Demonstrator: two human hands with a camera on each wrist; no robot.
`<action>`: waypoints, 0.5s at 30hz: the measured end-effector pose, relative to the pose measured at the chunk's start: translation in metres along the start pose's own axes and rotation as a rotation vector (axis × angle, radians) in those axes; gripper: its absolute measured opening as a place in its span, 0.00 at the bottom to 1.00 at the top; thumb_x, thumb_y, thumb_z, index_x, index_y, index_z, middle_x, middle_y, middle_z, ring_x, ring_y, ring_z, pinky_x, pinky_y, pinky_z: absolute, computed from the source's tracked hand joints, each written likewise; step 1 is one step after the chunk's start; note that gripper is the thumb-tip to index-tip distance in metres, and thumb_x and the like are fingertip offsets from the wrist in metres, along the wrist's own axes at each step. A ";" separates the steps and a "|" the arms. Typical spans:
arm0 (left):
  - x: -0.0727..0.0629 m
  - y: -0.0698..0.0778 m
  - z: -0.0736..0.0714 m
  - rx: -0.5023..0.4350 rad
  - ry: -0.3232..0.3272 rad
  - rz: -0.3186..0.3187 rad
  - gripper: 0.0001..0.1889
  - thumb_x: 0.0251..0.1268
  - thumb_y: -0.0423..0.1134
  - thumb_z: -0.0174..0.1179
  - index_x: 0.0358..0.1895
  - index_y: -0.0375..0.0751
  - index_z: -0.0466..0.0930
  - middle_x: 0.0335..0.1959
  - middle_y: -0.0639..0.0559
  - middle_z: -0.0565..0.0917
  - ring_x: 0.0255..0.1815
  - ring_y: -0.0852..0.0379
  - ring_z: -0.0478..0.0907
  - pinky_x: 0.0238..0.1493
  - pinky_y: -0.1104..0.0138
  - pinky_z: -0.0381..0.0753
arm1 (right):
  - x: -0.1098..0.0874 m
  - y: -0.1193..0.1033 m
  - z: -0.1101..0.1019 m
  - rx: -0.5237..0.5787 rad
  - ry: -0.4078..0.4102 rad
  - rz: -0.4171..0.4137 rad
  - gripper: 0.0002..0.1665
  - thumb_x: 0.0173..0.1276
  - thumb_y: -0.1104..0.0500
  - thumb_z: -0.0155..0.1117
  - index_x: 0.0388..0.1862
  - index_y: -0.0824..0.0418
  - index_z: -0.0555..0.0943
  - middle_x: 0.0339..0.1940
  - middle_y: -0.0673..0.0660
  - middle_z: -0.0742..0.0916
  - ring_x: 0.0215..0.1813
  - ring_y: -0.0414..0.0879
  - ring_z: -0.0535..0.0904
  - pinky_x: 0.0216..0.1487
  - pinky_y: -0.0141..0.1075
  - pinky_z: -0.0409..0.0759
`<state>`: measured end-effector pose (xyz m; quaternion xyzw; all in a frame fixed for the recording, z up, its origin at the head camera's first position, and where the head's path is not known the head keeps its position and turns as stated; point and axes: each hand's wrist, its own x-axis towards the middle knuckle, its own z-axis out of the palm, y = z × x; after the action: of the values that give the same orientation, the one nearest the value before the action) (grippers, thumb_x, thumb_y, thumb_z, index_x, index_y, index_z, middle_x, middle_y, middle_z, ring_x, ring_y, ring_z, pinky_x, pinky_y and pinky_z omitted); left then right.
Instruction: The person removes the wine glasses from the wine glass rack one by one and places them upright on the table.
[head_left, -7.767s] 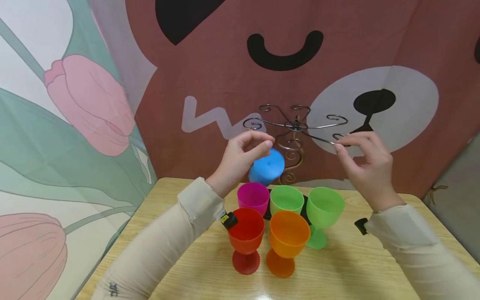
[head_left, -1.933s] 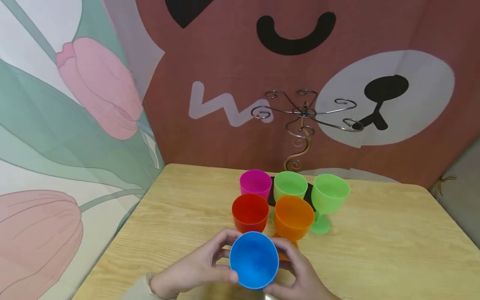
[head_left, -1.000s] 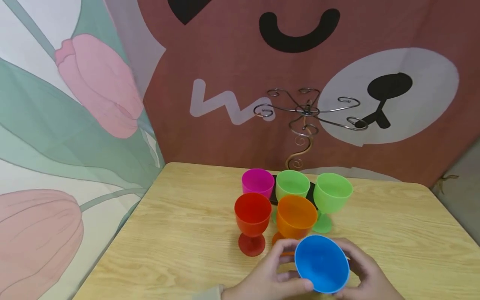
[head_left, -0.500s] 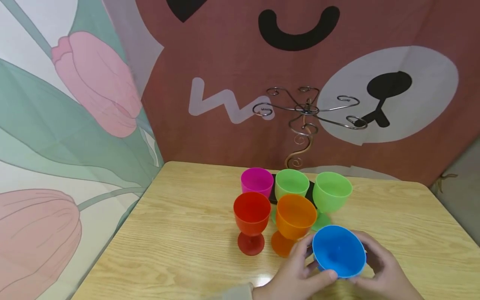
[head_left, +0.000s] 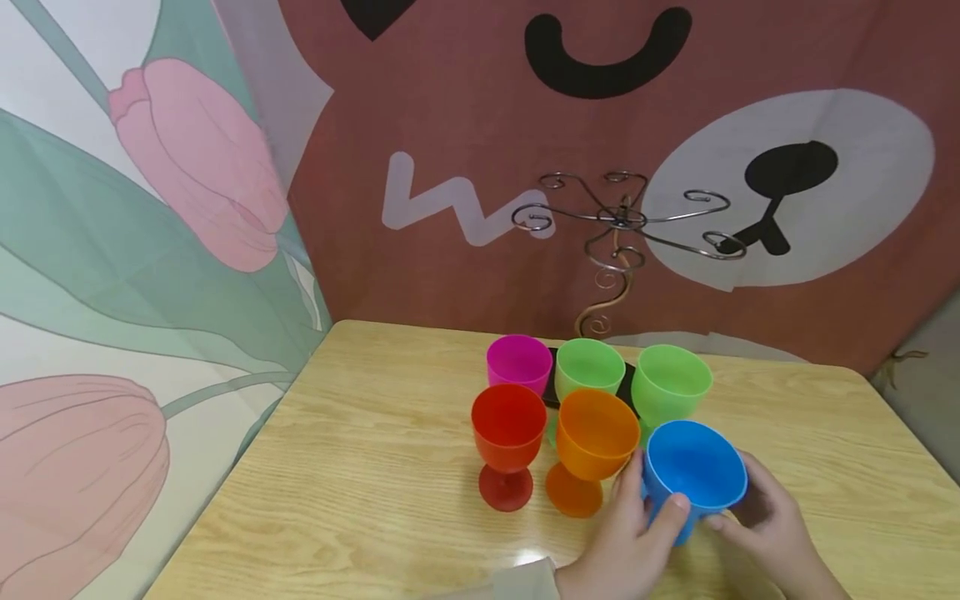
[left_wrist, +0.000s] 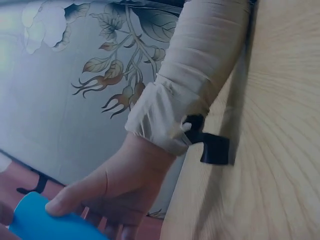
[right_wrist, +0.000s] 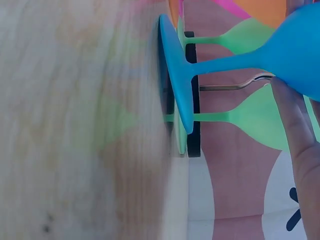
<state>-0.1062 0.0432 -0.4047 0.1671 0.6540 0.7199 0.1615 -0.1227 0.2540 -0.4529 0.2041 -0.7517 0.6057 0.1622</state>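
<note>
A blue plastic goblet [head_left: 693, 467] is between both hands in the head view, right of the orange goblet. My left hand [head_left: 630, 533] grips its bowl from the left, thumb on the near side. From the right, my right hand [head_left: 772, 525] holds the same bowl. In the right wrist view the blue foot [right_wrist: 181, 75] is tilted, its lower edge close to the table. An orange goblet [head_left: 596, 437] and a red goblet [head_left: 508, 429] stand upright beside it. Behind are a magenta goblet [head_left: 519, 367] and two green goblets [head_left: 588, 367], one partly hidden by the blue bowl.
A metal stand [head_left: 622, 218] with curled arms rises at the back of the wooden table [head_left: 375, 467]. Its black base [head_left: 553, 392] lies behind the goblets. Printed cloths [head_left: 420, 275] hang behind and to the left.
Earlier the blue goblet was up by the stand at my left hand, my right hand at a stand arm. Both hands then held it in front, and have carried it right and farther from me.
</note>
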 end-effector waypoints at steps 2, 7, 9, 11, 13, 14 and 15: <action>0.004 0.001 0.003 -0.013 0.024 -0.023 0.33 0.81 0.44 0.49 0.81 0.50 0.46 0.75 0.58 0.56 0.72 0.58 0.63 0.69 0.60 0.72 | 0.002 0.001 0.002 -0.012 0.030 0.008 0.44 0.53 0.88 0.64 0.70 0.68 0.70 0.59 0.41 0.82 0.56 0.30 0.79 0.49 0.21 0.80; 0.012 0.005 0.011 -0.107 0.120 -0.139 0.33 0.81 0.50 0.49 0.81 0.49 0.46 0.75 0.57 0.56 0.72 0.54 0.63 0.71 0.50 0.70 | 0.009 0.005 0.010 -0.055 0.084 0.015 0.42 0.57 0.86 0.64 0.70 0.65 0.72 0.59 0.40 0.82 0.56 0.30 0.78 0.49 0.20 0.80; 0.015 0.006 0.015 -0.176 0.169 -0.174 0.35 0.80 0.51 0.50 0.81 0.48 0.46 0.76 0.55 0.56 0.73 0.52 0.62 0.73 0.47 0.66 | 0.011 0.006 0.012 -0.075 0.100 0.025 0.41 0.59 0.85 0.64 0.71 0.63 0.71 0.59 0.39 0.81 0.57 0.29 0.78 0.49 0.19 0.79; 0.018 0.007 0.019 -0.229 0.216 -0.183 0.35 0.80 0.51 0.51 0.81 0.48 0.46 0.76 0.54 0.56 0.74 0.51 0.61 0.74 0.45 0.63 | 0.013 0.007 0.014 -0.087 0.115 0.033 0.41 0.60 0.84 0.63 0.71 0.64 0.71 0.59 0.38 0.81 0.57 0.29 0.78 0.49 0.19 0.79; 0.021 0.007 0.023 -0.278 0.251 -0.191 0.36 0.79 0.52 0.52 0.81 0.48 0.46 0.76 0.54 0.56 0.74 0.50 0.60 0.75 0.44 0.60 | 0.015 0.008 0.016 -0.073 0.123 0.041 0.39 0.61 0.84 0.62 0.71 0.64 0.71 0.59 0.39 0.81 0.57 0.29 0.78 0.49 0.20 0.79; 0.023 0.007 0.025 -0.296 0.271 -0.186 0.37 0.79 0.52 0.52 0.81 0.47 0.46 0.76 0.53 0.56 0.75 0.49 0.60 0.75 0.43 0.59 | 0.016 0.008 0.016 -0.080 0.123 0.047 0.39 0.62 0.83 0.62 0.71 0.64 0.70 0.59 0.39 0.81 0.57 0.28 0.78 0.49 0.20 0.79; 0.024 0.007 0.027 -0.307 0.291 -0.180 0.37 0.79 0.52 0.52 0.81 0.46 0.46 0.77 0.52 0.56 0.75 0.47 0.60 0.75 0.43 0.58 | 0.017 0.008 0.017 -0.074 0.125 0.055 0.39 0.62 0.83 0.62 0.71 0.64 0.70 0.59 0.39 0.81 0.57 0.29 0.78 0.49 0.20 0.79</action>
<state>-0.1161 0.0772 -0.3944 -0.0238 0.5654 0.8102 0.1526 -0.1413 0.2369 -0.4552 0.1392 -0.7673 0.5933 0.1997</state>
